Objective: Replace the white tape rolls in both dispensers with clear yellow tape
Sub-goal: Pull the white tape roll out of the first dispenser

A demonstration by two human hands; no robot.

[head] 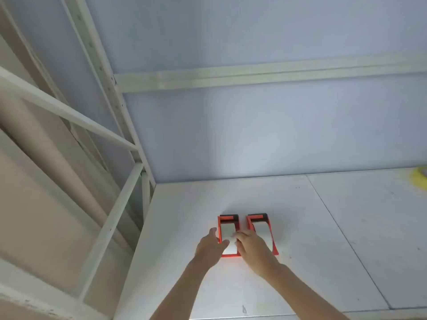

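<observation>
Two orange tape dispensers lie side by side on a white shelf board (300, 227), near its 9 o'clock corner. The left dispenser (228, 221) and the right dispenser (260, 221) each have a black strip at the 12 o'clock end and each carry a white tape roll: the left roll (227, 229) sits inside the left frame, and the right roll (262, 228) sits inside the right frame.

The left hand (211, 247) is at the 9 o'clock side of the left dispenser. Its fingers are spread partly open, with the thumb lying across the white roll and the other fingers against the orange side wall, so it holds that dispenser.

The right hand (249, 247) is between the two dispensers, at the 3 o'clock side of the left one. Its fingertips (239, 234) are drawn together at the edge of the left roll; the view is blurred here, so whether they actually pinch the tape cannot be told.

A yellow tape roll (419, 176) lies at the far 3 o'clock edge of the board, well apart from both dispensers and partly cut off by the frame edge. A white metal rack frame (111, 227) stands at 9 o'clock.
</observation>
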